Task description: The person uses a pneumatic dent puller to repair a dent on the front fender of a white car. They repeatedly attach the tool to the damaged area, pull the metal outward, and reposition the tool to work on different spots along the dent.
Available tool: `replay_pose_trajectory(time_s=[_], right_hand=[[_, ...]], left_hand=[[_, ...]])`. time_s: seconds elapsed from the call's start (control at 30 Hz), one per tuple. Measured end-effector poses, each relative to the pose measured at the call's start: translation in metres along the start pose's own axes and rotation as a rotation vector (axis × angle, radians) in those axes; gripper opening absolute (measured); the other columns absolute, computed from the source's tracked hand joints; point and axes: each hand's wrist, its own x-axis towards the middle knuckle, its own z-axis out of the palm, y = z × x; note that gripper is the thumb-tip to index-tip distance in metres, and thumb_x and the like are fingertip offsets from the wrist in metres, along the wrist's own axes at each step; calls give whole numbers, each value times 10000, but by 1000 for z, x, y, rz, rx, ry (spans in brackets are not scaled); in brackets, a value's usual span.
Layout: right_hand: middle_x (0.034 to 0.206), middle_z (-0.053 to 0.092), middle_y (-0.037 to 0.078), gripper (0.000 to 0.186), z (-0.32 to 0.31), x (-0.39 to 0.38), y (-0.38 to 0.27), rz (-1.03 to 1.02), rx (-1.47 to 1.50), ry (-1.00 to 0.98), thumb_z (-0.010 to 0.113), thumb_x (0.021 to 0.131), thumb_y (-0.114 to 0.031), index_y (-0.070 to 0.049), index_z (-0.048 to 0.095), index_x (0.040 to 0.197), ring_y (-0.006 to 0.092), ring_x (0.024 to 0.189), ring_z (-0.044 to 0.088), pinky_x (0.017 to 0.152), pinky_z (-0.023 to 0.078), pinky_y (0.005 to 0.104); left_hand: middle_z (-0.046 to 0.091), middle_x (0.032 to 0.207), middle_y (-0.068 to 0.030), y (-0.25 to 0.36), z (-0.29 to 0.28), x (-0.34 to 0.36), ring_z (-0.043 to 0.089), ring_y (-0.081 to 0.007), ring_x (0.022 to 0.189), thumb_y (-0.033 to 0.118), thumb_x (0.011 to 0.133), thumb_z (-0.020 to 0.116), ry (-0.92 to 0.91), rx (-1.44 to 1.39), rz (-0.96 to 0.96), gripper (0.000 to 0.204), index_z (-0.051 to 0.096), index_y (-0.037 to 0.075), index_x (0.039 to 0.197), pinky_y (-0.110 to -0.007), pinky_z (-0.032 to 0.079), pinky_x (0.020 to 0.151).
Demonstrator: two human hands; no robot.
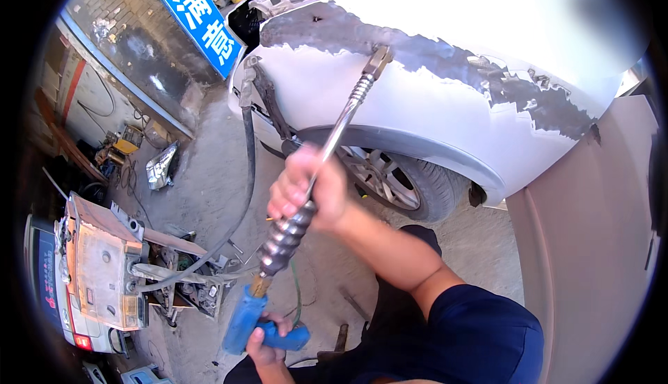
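My right hand grips the ribbed metal slide weight on a long steel rod. The rod's tip touches the bare, sanded strip of a white car fender. My left hand holds the blue pistol handle at the rod's lower end. The fender's paint is ground away in a dark ragged band above the front wheel. A thick black cable hangs from the car's front edge toward the floor.
A worn welding machine on a cart stands at the left, with hoses and metal parts around it. A loose headlamp lies on the concrete floor. A blue sign leans at the top left. A beige panel fills the right.
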Motion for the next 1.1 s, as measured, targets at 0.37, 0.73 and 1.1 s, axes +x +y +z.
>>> replay_pose_trajectory(time_s=[0.37,0.73,1.1], right_hand=[[590,521,65,331,16,-9,-7,-121,-215,446,501,936,-379,-94,463,773,229,561,558,602,480,347],[442,152,-77,382,-34,23,-34,1,498,-759,366,931,-306,-164,254,595,80,371,118,364,151,255],[493,172,-58,385,5,13,-30,-19,240,106,433,947,-302,-179,286,613,91,404,152,382,194,264]], left_hand=[[597,896,-130,-3,-8,-1,567,-218,629,328,818,652,38,-94,-22,446,537,13,1112,-412,466,639],[596,886,-128,-5,0,-6,572,-224,661,295,800,645,11,-38,-49,424,540,17,1101,-426,460,692],[572,875,-96,-2,9,-2,548,-202,645,259,804,612,116,-210,-19,352,488,56,1062,-425,469,650]])
